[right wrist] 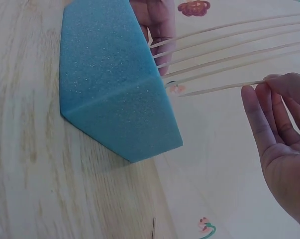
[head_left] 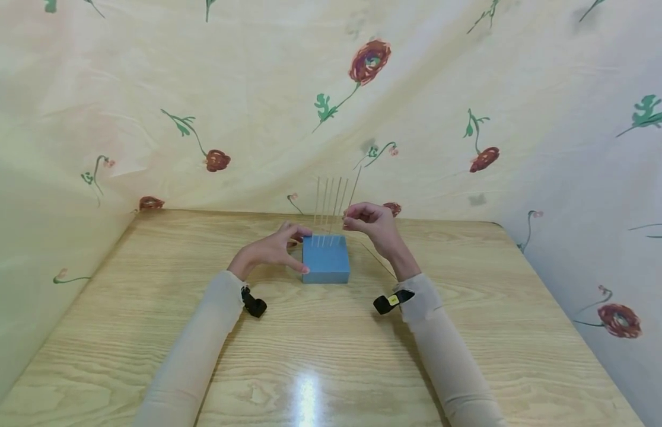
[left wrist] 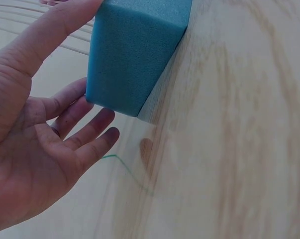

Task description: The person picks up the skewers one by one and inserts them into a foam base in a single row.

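Observation:
A blue foam block (head_left: pixel 325 261) sits on the table with several thin wooden skewers (head_left: pixel 324 204) standing in its far part. My left hand (head_left: pixel 272 246) holds the block from its left side, thumb near the front corner and fingers toward the back; in the left wrist view the fingertips touch the edge of the foam block (left wrist: pixel 130 59). Between thumb and fingers, my right hand (head_left: pixel 371 222) pinches another wooden skewer (right wrist: pixel 214 90), tilted, right of the standing row. Its lower tip appears just apart from the foam block (right wrist: pixel 115 89) in the right wrist view.
One more thin stick (head_left: pixel 378 260) lies on the wooden table (head_left: pixel 288 356) to the right of the block, partly hidden by the right forearm. A flower-patterned cloth (head_left: pixel 256 107) hangs behind the table and along both sides.

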### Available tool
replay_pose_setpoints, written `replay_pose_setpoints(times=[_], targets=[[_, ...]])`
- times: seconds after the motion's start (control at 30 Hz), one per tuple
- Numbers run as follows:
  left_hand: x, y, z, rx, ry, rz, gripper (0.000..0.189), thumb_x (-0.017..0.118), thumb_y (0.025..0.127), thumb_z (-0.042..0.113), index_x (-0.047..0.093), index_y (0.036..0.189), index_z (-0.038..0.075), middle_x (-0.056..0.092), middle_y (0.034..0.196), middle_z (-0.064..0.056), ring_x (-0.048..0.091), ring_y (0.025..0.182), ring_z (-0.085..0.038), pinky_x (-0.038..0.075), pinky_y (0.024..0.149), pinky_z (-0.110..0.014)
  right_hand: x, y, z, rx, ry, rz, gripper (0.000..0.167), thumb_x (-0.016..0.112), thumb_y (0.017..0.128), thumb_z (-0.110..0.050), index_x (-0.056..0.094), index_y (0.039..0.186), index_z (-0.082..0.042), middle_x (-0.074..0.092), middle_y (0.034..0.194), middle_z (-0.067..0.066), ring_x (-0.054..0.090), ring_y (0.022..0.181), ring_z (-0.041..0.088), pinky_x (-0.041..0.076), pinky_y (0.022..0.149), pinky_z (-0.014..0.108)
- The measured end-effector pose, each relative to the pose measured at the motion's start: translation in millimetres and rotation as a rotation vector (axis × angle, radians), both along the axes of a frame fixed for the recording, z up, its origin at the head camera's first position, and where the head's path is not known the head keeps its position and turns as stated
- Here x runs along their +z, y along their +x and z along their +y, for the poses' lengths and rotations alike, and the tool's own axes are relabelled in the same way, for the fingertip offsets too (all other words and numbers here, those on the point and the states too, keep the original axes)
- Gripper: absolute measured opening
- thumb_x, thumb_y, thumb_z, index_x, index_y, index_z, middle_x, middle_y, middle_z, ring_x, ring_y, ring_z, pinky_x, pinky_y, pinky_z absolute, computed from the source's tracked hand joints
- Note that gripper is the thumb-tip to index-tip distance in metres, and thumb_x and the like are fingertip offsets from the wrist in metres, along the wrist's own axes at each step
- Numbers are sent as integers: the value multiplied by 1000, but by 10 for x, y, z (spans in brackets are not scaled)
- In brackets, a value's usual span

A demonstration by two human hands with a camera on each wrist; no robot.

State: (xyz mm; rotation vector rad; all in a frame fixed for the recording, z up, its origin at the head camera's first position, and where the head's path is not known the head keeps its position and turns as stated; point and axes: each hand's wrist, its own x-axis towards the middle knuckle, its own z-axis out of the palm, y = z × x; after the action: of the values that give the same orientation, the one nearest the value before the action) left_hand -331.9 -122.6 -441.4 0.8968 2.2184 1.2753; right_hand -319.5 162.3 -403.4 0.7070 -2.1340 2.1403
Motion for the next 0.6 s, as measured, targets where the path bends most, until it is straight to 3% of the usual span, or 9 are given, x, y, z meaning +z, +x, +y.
replay_pose_setpoints(times=[0.13, 0.37, 0.6], targets=[[9, 3, -9, -3, 4, 3, 84, 86, 83, 16, 38, 151, 6, 25, 151, -17, 34, 142, -38, 32, 120, -54, -6, 1, -13, 5, -8, 9, 10, 67, 94, 5, 71, 98, -4, 71, 93, 0, 70, 81, 13, 62, 81, 31], [16, 0, -18, -3, -2, 0, 84, 87, 82, 19, 40, 151, 9, 26, 151, -16, 34, 142, -37, 33, 118, -54, -14, 16, -38, 5, -7, 5, 8, 68, 94, 4, 71, 100, -1, 71, 96, 3, 71, 82, 15, 61, 85, 43], [25, -1, -17, -7, -2, 2, 85, 87, 82, 20, 39, 151, 8, 25, 152, -16, 35, 142, -37, 33, 119, -53, -42, 16, -53, 4, 6, 5, 7, 68, 94, 4, 69, 101, 4, 71, 94, 2, 71, 82, 14, 62, 81, 34]])
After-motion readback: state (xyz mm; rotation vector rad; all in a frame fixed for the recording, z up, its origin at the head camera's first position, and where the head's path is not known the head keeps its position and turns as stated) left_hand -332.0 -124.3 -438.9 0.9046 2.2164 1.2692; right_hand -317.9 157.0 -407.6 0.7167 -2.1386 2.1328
